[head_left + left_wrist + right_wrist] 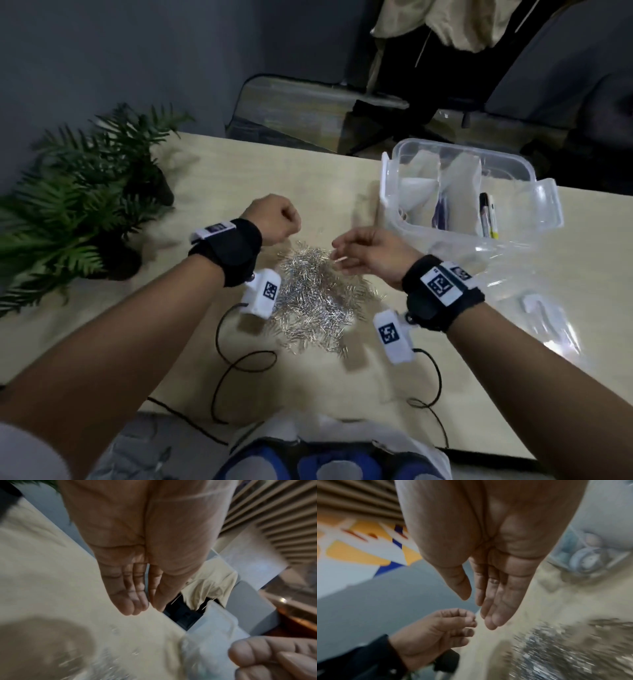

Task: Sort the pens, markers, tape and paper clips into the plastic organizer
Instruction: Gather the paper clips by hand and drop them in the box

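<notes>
A heap of silver paper clips point(315, 301) lies on the table in front of me, blurred in the right wrist view point(565, 649). My left hand point(294, 226) hovers over the heap's far left edge with its fingers curled into a fist; no clip shows inside it point(150, 605). My right hand point(337, 250) hovers over the heap's far right edge, fingers straight and together, holding nothing point(476, 601). The clear plastic organizer point(394, 178) stands at the back right, with pens point(486, 216) in its right compartment.
A clear lid point(534, 291) lies right of my right wrist. A potted fern point(85, 205) fills the table's left side. Black cables point(239, 363) loop near the front edge. A chair point(308, 106) stands beyond the table's far edge.
</notes>
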